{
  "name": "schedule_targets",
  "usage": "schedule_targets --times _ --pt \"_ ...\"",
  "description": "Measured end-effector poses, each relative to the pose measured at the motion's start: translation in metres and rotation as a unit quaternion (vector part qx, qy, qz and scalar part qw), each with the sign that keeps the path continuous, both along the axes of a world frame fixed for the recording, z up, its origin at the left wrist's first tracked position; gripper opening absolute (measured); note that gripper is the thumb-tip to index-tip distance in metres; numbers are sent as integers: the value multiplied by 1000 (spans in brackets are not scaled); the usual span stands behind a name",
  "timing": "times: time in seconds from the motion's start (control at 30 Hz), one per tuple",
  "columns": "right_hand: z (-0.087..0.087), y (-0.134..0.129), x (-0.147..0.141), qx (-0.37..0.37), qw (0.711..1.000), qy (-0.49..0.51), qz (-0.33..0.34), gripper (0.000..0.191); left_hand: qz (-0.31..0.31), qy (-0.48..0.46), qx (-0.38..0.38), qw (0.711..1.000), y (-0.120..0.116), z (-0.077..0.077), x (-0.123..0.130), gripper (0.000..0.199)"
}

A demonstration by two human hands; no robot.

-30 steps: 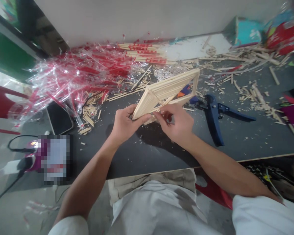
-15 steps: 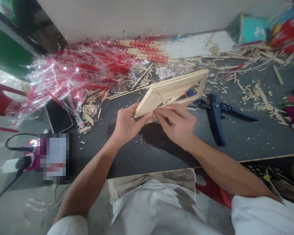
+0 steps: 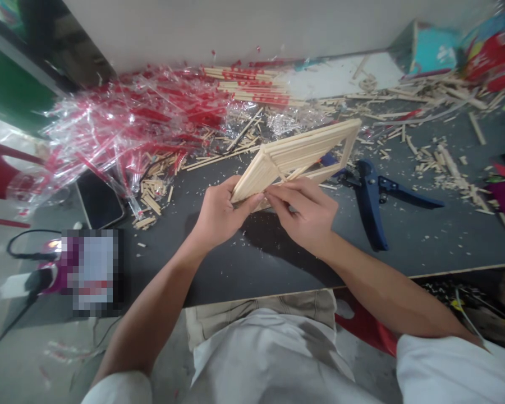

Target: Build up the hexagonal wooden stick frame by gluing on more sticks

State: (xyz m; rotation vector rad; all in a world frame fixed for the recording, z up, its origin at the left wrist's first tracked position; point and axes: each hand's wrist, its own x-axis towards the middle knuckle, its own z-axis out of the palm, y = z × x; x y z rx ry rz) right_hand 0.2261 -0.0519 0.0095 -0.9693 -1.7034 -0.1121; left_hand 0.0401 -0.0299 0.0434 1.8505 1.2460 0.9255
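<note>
Frame (image 3: 292,151) in hand, the person in front of me leans it at a slant over the middle of the dark desk (image 3: 219,275); it is built of pale wooden sticks laid side by side, with open gaps toward the right end. The left hand (image 3: 219,212) grips its near-left corner, thumb along the lower edge. The right hand (image 3: 306,214) is drawn in narrow, fingertips pinched at that lower edge, just beside the left thumb; I can't tell whether anything small sits between them. To the right, near the frame, a blue hand tool (image 3: 371,205) lies with its handles spread. Over on the left I see a phone (image 3: 101,202), dark-screened, beside a little heap of short sticks (image 3: 152,193). Behind it sprawl clear and red wrappers (image 3: 151,120), next to a bundle of red-marked sticks (image 3: 255,90).
</note>
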Motion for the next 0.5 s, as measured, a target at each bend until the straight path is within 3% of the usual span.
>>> schedule_targets --times 0.17,0.37,0.5 --pt "-6 0 4 -37 999 -19 -8 15 -3 14 -10 1000 0 3 0 39" --pt "-2 0 1 -25 999 -12 -20 16 8 -1 -12 1000 0 -4 0 37" --pt "3 1 0 3 1000 1 10 17 4 -19 -5 1000 1 -11 -1 36"
